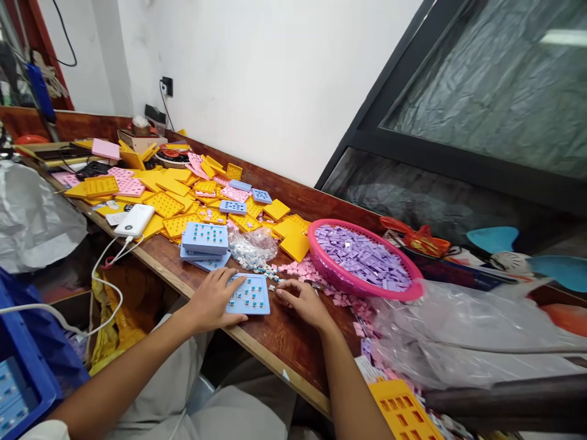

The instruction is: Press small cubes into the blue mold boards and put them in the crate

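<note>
Left hand [211, 300] lies spread on a blue plate [252, 303], its holes partly filled; right hand [303, 304] rests loosely curled near loose pink pieces [303, 269]

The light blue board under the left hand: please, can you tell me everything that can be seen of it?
The light blue plastic board is a flat, rectangular plate with a matte look. Small pieces with teal tops sit in spaced rows on it, and some places look unfilled. It lies flat on the wooden bench top, close to the front edge. The fingers of the left hand rest on its left side. The right hand lies just beyond its right side and appears not to touch it.
</note>
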A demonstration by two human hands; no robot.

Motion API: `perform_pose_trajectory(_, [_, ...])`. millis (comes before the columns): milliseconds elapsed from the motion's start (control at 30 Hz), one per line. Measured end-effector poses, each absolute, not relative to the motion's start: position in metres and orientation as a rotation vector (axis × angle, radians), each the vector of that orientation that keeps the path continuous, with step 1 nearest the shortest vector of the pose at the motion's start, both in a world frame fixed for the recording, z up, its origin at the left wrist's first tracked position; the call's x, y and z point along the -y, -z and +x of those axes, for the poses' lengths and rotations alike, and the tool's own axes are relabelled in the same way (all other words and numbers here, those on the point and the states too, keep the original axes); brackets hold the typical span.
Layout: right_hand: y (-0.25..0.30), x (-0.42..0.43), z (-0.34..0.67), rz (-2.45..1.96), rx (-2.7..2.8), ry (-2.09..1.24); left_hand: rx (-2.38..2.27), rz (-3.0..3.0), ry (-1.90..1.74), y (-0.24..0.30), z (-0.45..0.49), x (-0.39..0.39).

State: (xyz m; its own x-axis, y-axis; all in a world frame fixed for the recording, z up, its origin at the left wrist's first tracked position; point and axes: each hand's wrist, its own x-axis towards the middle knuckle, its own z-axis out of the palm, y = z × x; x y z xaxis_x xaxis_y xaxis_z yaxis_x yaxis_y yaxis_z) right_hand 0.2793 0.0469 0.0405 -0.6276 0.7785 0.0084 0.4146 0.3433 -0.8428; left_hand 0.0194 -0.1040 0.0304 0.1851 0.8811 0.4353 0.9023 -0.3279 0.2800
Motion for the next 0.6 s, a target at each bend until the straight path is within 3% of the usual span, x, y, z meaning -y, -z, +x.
perform_pose_trajectory(300, [-0.034,-0.048,0.277,-1.007,2.284,-1.118,1.994,-1.962,0.866,-0.123,-0.094,0.085])
perform_pose_trajectory(467, [-0.037,-0.048,0.279,-0.992,2.304,-1.072,2.052,-2.215,0.592,-0.104,-0.13,0.054])
perform_pose_trajectory(600, [-0.036,-0.047,0.279,-1.002,2.324,-1.035,2.003,-2.275,0.652,-0.084,-0.136,0.043])
